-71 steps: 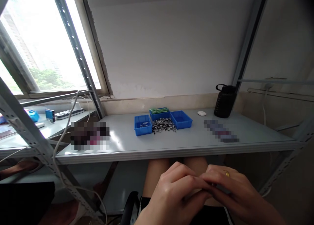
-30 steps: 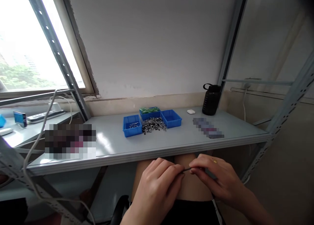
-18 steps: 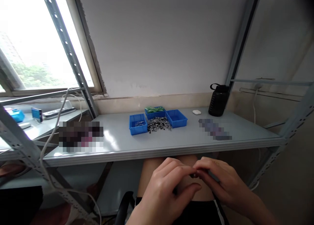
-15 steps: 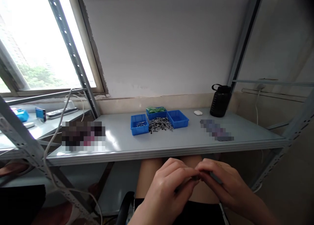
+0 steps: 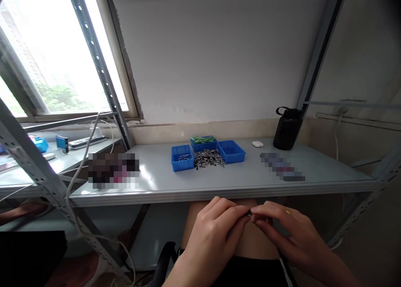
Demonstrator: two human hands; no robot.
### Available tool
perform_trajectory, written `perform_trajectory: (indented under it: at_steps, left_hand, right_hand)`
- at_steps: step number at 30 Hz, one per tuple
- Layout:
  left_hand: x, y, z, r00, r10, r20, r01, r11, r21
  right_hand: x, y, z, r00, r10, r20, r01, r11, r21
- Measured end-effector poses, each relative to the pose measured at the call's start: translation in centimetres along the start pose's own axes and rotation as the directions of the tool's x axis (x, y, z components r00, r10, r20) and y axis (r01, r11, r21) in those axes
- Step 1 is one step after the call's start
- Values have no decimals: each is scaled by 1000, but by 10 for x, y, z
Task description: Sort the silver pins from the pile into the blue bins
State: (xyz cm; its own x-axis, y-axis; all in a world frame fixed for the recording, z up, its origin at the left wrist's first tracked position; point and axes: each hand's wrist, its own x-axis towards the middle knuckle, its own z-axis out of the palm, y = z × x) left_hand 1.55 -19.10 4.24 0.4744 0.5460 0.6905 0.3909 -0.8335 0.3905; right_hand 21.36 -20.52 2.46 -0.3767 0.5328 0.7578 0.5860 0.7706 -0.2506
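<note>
Small dark piece (image 5: 249, 213) pinched between two hands

The piece is below the middle of the frame, a bit to the right, held up over the person's lap (image 5: 257, 241). It is so tiny, and so covered by fingers, that I can't tell its full shape. The left hand (image 5: 211, 228) has its thumb and finger clamped on it. The right hand (image 5: 286, 226) meets it from the other side, and its grip looks pinched on it too. A gold ring (image 5: 287, 212) is on the right hand.

I think the piece is light and hard, and won't bend or break easily. It may be smooth, so it could slip and fall. The best way to hold it is by its two ends, with just the fingertips.

Past the hands is the worktop (image 5: 163, 178). Near its middle is a pile of thin metal bits (image 5: 208, 156) that look like screws. Three blue boxes sit around the pile: a left box (image 5: 182, 166) with a few bits inside, a back box (image 5: 203, 146) with green stuff (image 5: 202, 140), and a right box (image 5: 233, 158).
</note>
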Motion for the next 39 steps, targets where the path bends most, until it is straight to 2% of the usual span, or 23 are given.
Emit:
perform_trajectory:
  at_steps: [4, 9, 18, 26, 29, 36, 39]
  left_hand:
    - [1, -4, 4, 1000, 21, 14, -23, 992, 124]
    - [1, -9, 6, 999, 44, 10, -45, 984, 174]
    - [2, -7, 3, 999, 30, -11, -28, 986, 164]
    - [2, -11, 2, 999, 20, -30, -16, 993, 115]
    - [2, -10, 2, 1000, 3, -18, -2, 996, 85]
    - [1, -5, 3, 1000, -26, -15, 26, 1000, 14]
    - [0, -4, 4, 998, -57, -15, 57, 998, -22]
  right_hand:
    - [3, 1, 4, 999, 34, 8, -34, 999, 15]
    - [6, 6, 9, 997, 57, 43, -59, 997, 46]
    - [5, 15, 14, 980, 141, 142, -150, 987, 55]
    - [2, 16, 14, 988, 152, -15, -153, 988, -30]
    - [2, 15, 15, 989, 148, -27, -149, 989, -16]
    - [7, 7, 15, 993, 78, 85, -85, 994, 72]
    - [6, 6, 13, 993, 67, 98, -75, 993, 91]
